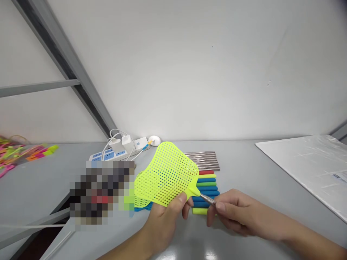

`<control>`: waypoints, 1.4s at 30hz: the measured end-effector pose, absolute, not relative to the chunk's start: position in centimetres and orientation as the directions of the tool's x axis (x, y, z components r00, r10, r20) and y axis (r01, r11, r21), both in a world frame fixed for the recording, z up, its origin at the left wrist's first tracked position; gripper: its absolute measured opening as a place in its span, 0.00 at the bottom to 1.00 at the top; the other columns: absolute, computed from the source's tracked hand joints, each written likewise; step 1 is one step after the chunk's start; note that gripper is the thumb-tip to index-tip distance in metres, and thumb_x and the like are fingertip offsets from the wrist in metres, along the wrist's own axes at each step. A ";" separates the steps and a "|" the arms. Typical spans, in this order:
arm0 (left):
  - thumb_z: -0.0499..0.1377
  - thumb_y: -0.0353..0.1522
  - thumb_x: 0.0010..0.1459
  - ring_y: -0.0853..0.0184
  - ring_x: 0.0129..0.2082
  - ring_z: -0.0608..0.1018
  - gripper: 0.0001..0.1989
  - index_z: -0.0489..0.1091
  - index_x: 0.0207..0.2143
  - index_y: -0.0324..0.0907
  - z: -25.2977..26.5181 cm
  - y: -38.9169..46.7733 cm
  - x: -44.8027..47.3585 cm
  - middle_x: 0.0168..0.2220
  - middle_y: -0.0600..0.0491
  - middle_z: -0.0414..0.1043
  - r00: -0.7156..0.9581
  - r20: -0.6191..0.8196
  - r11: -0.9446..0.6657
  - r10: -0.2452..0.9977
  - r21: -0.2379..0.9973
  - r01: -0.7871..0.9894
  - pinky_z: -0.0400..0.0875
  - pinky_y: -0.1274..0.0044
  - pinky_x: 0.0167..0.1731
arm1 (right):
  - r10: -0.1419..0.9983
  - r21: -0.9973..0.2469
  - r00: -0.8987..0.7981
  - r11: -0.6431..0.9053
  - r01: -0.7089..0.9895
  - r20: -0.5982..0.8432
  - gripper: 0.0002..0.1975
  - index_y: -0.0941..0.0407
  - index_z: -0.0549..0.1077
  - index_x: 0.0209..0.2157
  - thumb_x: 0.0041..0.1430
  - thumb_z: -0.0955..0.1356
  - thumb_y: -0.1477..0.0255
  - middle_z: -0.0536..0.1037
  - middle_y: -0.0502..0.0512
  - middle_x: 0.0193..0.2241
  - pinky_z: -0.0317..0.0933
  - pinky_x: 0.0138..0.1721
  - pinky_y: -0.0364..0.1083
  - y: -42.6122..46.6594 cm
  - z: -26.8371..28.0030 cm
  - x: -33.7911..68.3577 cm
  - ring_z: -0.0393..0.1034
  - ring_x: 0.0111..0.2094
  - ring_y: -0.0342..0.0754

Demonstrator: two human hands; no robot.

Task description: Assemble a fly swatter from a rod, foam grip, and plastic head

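My left hand [168, 220] grips a yellow-green fly swatter head [170, 173] near its neck, thumb on top. A metal rod [208, 199] meets the neck of that head, and my right hand [238, 213] pinches the rod between thumb and fingers. How far the rod sits inside the neck is hidden. Behind and below lie several coloured handle tubes [207, 184] in red, yellow, blue and green, side by side. Farther back, several metal rods [203, 160] rest in a row. Under the held head, more swatter heads [141, 200], yellow-green and blue, lie on the table.
A white power strip [108, 156] with plugged-in chargers and cables stands at the back left. Pixelation covers an object [100, 195] left of the heads. A white wrapped board [306, 162] lies at right. Bright plastic pieces [21, 155] lie far left, by a metal frame [73, 68].
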State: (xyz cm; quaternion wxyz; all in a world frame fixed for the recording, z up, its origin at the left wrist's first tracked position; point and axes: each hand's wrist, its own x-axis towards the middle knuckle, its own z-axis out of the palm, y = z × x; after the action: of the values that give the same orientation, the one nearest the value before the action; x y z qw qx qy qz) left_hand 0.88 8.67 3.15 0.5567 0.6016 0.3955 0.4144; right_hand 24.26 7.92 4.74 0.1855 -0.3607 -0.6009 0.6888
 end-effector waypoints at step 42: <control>0.42 0.46 0.70 0.69 0.19 0.58 0.22 0.71 0.43 0.45 3.5 9.4 1.3 0.16 0.61 0.54 0.320 0.164 -0.126 0.933 0.983 -0.136 0.57 0.74 0.26 | 0.728 -0.941 -0.627 -0.338 0.022 -0.276 0.18 0.57 0.76 0.38 0.65 0.65 0.57 0.50 0.40 0.16 0.40 0.19 0.40 9.0 4.5 25.5 0.40 0.18 0.37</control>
State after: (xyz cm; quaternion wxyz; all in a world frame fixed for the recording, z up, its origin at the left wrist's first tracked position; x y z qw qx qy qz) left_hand 1.31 9.45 3.51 0.5658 0.5829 0.3418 0.4726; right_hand 25.48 9.05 4.49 0.2402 -0.3586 -0.5228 0.7351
